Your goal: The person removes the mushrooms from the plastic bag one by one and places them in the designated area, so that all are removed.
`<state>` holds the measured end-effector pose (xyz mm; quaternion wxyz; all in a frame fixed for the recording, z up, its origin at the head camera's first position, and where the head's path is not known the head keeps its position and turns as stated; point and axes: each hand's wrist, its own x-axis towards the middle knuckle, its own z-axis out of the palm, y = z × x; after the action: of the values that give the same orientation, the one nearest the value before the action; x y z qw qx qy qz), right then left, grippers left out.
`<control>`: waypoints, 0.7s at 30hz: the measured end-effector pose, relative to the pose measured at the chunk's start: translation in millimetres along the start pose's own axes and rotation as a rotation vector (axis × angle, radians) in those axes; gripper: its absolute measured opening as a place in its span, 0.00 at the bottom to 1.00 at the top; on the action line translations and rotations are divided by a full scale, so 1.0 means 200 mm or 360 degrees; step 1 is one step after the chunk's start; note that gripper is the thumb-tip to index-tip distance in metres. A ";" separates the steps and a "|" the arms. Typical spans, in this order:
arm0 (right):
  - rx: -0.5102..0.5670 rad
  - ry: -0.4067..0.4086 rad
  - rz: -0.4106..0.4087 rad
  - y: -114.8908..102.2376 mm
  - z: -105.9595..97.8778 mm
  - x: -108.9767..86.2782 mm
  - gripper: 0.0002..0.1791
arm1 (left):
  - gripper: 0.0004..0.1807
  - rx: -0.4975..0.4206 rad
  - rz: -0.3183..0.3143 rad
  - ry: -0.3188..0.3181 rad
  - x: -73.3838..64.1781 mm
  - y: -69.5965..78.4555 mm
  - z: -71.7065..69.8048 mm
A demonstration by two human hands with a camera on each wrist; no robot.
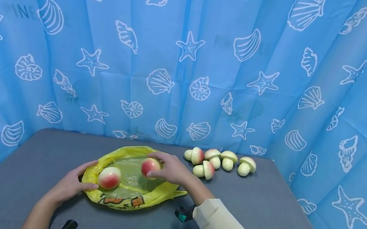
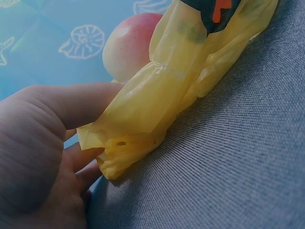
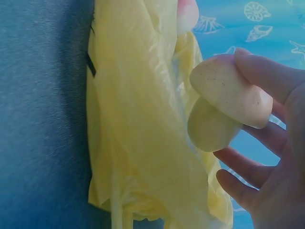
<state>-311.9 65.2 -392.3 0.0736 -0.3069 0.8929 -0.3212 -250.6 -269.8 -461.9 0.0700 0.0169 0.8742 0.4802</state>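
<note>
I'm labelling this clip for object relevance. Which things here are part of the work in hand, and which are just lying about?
In hand:
- yellow plastic bag, its edge held by the left hand
- toy mushroom gripped by the right hand over the bag
- toy mushroom in the bag
- five toy mushrooms waiting on the table

Lying about:
- grey table
- blue seashell curtain
</note>
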 end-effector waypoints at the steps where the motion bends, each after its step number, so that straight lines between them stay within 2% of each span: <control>1: 0.0014 0.0003 0.0000 0.00 0.00 -0.01 0.31 | 0.51 0.0002 -0.0003 -0.0001 0.00 0.00 0.00; 10: 0.0046 0.0094 -0.0082 0.02 -0.02 -0.11 0.32 | 0.51 0.0013 -0.0012 -0.0004 0.01 0.00 0.00; 21: 0.0170 0.0353 -0.0152 0.10 -0.03 -0.22 0.32 | 0.51 0.0019 0.0011 -0.0009 0.01 -0.01 0.00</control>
<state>-289.3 106.7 -402.3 -0.0247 -0.3073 0.8615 -0.4034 -251.7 -271.0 -463.7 0.0707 0.0218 0.8768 0.4751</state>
